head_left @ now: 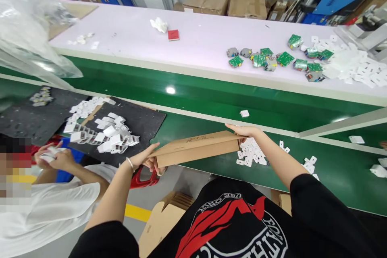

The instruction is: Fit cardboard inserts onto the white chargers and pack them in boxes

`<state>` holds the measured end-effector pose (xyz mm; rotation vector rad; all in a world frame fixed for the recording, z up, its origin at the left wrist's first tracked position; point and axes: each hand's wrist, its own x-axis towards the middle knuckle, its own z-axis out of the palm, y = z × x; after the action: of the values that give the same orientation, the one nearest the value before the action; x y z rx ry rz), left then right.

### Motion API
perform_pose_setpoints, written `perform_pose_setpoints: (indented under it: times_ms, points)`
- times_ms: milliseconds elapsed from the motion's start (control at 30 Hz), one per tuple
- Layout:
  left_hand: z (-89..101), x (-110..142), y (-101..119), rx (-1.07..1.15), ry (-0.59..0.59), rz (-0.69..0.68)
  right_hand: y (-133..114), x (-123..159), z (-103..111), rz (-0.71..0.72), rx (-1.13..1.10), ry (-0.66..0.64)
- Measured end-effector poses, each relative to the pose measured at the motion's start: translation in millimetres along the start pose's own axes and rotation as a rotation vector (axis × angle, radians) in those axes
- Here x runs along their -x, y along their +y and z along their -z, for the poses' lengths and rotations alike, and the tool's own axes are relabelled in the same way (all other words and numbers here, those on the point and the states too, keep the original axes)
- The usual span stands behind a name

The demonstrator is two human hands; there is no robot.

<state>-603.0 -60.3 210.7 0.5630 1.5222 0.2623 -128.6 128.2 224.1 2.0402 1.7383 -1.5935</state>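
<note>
A flat brown cardboard box [198,152] is held up between my hands, tilted above the front edge of the green bench. My left hand [148,159] grips its left end, thumb on top and fingers beneath. At the right end my right hand [243,132] is closed on the box, with some fingers hidden behind it. Just beyond and below my right hand lies a pile of small white plastic plates [252,153]. Printing shows faintly on the top face of the box.
At left, a co-worker's hands [56,157] hold a white part beside stacked white housings [113,133] on a black mat [148,121]. Green circuit-board modules [258,60] and white pieces [356,64] lie on the raised shelf [127,32]. Folded cardboard [163,217] stands below me.
</note>
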Motion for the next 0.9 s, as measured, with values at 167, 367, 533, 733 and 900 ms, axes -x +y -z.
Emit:
perform_pose_setpoints:
  times_ms: [167, 367, 533, 733, 900]
  points:
    - [20.6, -4, 43, 0.205, 0.260, -0.232, -45, -13, 28, -0.148, -0.015, -0.193]
    - [-13.0, -37, 41, 0.496, 0.458, -0.448, -68, -12, 41, -0.153, -0.052, -0.221]
    - [-48.1, -54, 26, 0.661, 0.540, -0.629, -65, -14, 32, -0.027, -0.178, -0.088]
    - [-52.6, -54, 23, 0.689, 0.527, -0.745, -58, -4, 9, 0.033, -0.460, -0.083]
    - [-44.3, -61, 17, 0.609, 0.514, -0.737, -55, -11, -2, 0.021, -0.638, -0.014]
